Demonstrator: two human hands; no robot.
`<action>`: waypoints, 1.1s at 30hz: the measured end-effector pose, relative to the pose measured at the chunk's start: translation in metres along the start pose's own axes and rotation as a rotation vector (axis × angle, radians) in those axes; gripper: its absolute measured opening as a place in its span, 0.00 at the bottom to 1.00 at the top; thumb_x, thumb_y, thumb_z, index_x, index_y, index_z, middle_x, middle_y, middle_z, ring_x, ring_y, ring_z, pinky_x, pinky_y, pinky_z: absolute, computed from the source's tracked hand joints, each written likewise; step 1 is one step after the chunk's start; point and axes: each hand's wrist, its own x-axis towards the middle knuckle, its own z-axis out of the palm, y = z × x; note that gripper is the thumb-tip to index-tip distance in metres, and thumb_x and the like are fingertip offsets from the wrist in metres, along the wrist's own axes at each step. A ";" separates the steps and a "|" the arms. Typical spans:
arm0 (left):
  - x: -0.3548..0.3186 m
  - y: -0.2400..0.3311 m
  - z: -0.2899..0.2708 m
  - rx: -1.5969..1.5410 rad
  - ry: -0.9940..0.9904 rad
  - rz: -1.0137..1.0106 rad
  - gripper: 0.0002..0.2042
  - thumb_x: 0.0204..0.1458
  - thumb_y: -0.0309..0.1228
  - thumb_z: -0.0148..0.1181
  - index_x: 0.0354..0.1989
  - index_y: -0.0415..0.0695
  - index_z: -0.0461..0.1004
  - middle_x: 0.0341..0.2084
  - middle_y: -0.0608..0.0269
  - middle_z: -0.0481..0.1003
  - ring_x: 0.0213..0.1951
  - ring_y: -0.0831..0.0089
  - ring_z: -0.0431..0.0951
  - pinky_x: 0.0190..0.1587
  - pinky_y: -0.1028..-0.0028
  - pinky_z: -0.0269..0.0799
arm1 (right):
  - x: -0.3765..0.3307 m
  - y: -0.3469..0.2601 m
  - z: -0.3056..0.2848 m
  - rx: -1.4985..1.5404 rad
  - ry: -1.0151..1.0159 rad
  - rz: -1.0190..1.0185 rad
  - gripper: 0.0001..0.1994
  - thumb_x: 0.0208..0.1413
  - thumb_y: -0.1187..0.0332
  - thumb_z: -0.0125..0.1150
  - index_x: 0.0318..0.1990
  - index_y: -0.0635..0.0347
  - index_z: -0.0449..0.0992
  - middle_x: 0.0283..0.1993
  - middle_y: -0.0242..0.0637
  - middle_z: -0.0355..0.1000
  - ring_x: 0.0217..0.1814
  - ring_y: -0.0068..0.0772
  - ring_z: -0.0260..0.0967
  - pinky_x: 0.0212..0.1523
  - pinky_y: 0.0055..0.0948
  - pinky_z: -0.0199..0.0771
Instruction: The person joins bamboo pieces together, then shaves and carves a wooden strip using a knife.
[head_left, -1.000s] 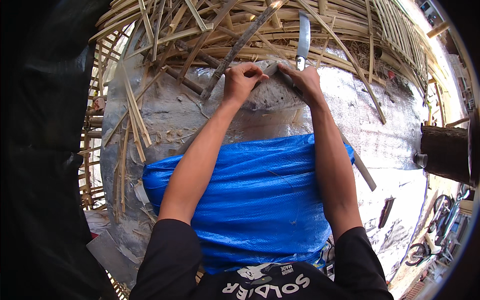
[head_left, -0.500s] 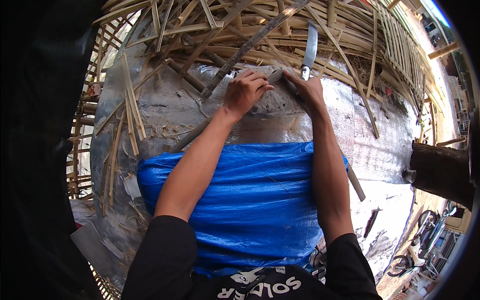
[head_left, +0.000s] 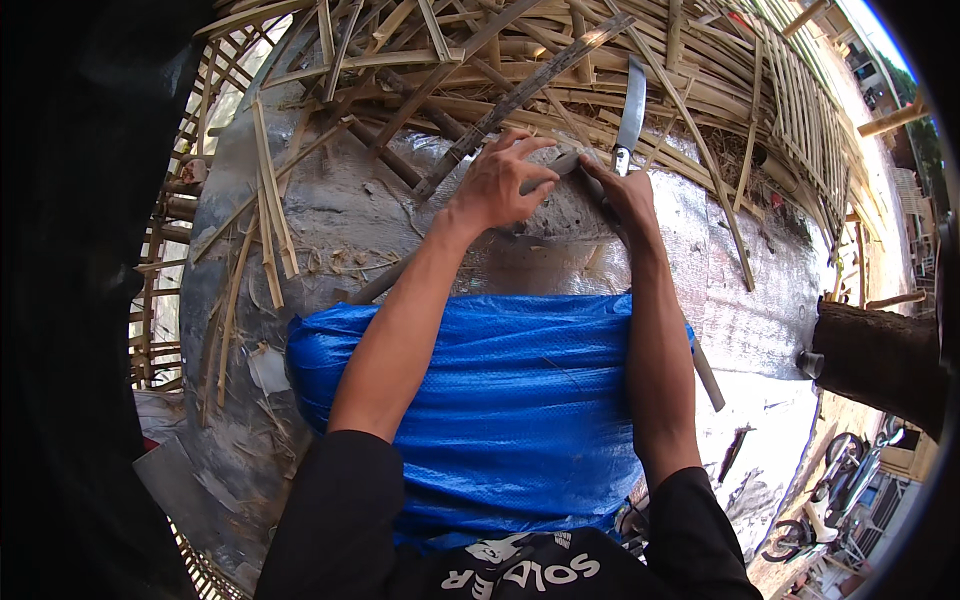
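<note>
A grey-brown pole or strip (head_left: 707, 375) is bent sharply in front of me. Its two lengths run back toward me, under the left forearm and beside the right one. My left hand (head_left: 497, 185) is at the left of the bend, fingers apart, its thumb lying by the strip. My right hand (head_left: 628, 195) is closed round a knife (head_left: 631, 115) whose blade points away from me, while its fingertips press the strip at the bend. The right palm is hidden. Below the bend is a rough grey block (head_left: 560, 212). Blue plastic sheeting (head_left: 500, 400) covers my lap.
Split bamboo strips (head_left: 700, 90) are piled along the far side. Loose strips (head_left: 270, 200) lie to the left on a silvery sheet (head_left: 740, 260). A dark post (head_left: 880, 355) stands at the right, a motorcycle (head_left: 830, 500) beyond it. A small dark blade-like piece (head_left: 735, 453) lies right.
My left hand's fingers have spread from a closer pinch near the bend. The right hand keeps its hold on the knife. The whole view has shifted slightly.
</note>
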 end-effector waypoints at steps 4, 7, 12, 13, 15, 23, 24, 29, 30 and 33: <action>0.005 0.008 0.004 0.094 -0.144 -0.028 0.09 0.45 0.39 0.71 0.35 0.54 0.87 0.57 0.70 0.73 0.62 0.63 0.64 0.66 0.62 0.61 | 0.011 0.008 -0.007 0.085 -0.015 0.014 0.33 0.41 0.41 0.76 0.22 0.70 0.74 0.21 0.37 0.71 0.21 0.25 0.67 0.21 0.29 0.65; 0.008 0.006 0.016 0.063 -0.145 -0.020 0.06 0.46 0.37 0.70 0.31 0.54 0.87 0.55 0.72 0.74 0.61 0.64 0.65 0.65 0.62 0.63 | 0.007 0.009 -0.012 0.046 0.002 0.010 0.32 0.42 0.42 0.76 0.21 0.68 0.74 0.21 0.35 0.71 0.20 0.24 0.66 0.20 0.29 0.64; 0.006 0.016 0.028 0.096 -0.170 0.013 0.03 0.48 0.31 0.67 0.27 0.49 0.84 0.48 0.70 0.76 0.57 0.64 0.68 0.60 0.62 0.66 | 0.005 0.017 -0.014 0.037 0.010 0.007 0.30 0.42 0.43 0.77 0.20 0.65 0.73 0.21 0.35 0.71 0.20 0.24 0.66 0.19 0.28 0.63; 0.004 0.019 0.028 0.120 -0.177 0.028 0.04 0.48 0.30 0.66 0.24 0.47 0.83 0.46 0.69 0.77 0.56 0.65 0.69 0.58 0.62 0.68 | 0.002 0.016 -0.014 0.052 0.000 0.013 0.30 0.42 0.43 0.77 0.20 0.65 0.73 0.21 0.35 0.71 0.20 0.24 0.66 0.19 0.28 0.63; 0.005 0.021 0.027 0.129 -0.165 0.017 0.02 0.47 0.30 0.67 0.26 0.48 0.84 0.45 0.69 0.77 0.55 0.64 0.70 0.56 0.61 0.70 | -0.002 0.015 -0.015 0.043 0.009 0.032 0.30 0.41 0.42 0.76 0.19 0.65 0.73 0.20 0.34 0.70 0.20 0.24 0.66 0.19 0.28 0.63; 0.009 0.018 0.037 0.100 -0.136 -0.067 0.05 0.45 0.30 0.69 0.32 0.51 0.86 0.45 0.69 0.77 0.53 0.64 0.71 0.56 0.62 0.72 | 0.015 0.023 -0.014 0.048 -0.003 -0.004 0.32 0.40 0.40 0.76 0.17 0.65 0.72 0.19 0.34 0.69 0.19 0.25 0.66 0.19 0.29 0.62; 0.009 0.015 0.035 0.061 -0.164 -0.085 0.06 0.45 0.31 0.70 0.32 0.52 0.86 0.46 0.70 0.76 0.54 0.65 0.70 0.57 0.63 0.72 | 0.016 0.023 -0.014 0.051 0.004 -0.011 0.32 0.39 0.40 0.76 0.17 0.65 0.72 0.19 0.35 0.69 0.19 0.25 0.66 0.19 0.29 0.62; 0.016 0.015 0.036 0.076 -0.198 -0.100 0.06 0.44 0.32 0.71 0.32 0.52 0.86 0.48 0.72 0.75 0.57 0.66 0.68 0.60 0.65 0.70 | 0.026 0.031 -0.017 0.054 0.010 -0.019 0.33 0.38 0.40 0.77 0.17 0.66 0.72 0.20 0.35 0.70 0.19 0.26 0.67 0.20 0.29 0.63; 0.017 0.016 0.037 0.083 -0.200 -0.103 0.06 0.44 0.32 0.71 0.32 0.52 0.86 0.48 0.72 0.75 0.57 0.66 0.68 0.60 0.65 0.69 | 0.026 0.031 -0.018 0.041 0.012 -0.006 0.33 0.38 0.40 0.77 0.18 0.66 0.72 0.21 0.35 0.71 0.20 0.26 0.67 0.20 0.29 0.63; 0.019 0.017 0.041 0.100 -0.226 -0.130 0.05 0.45 0.32 0.71 0.32 0.51 0.86 0.48 0.71 0.75 0.56 0.66 0.68 0.61 0.65 0.69 | 0.030 0.032 -0.020 0.079 -0.006 -0.004 0.33 0.37 0.40 0.78 0.18 0.66 0.72 0.21 0.36 0.71 0.20 0.26 0.68 0.19 0.29 0.63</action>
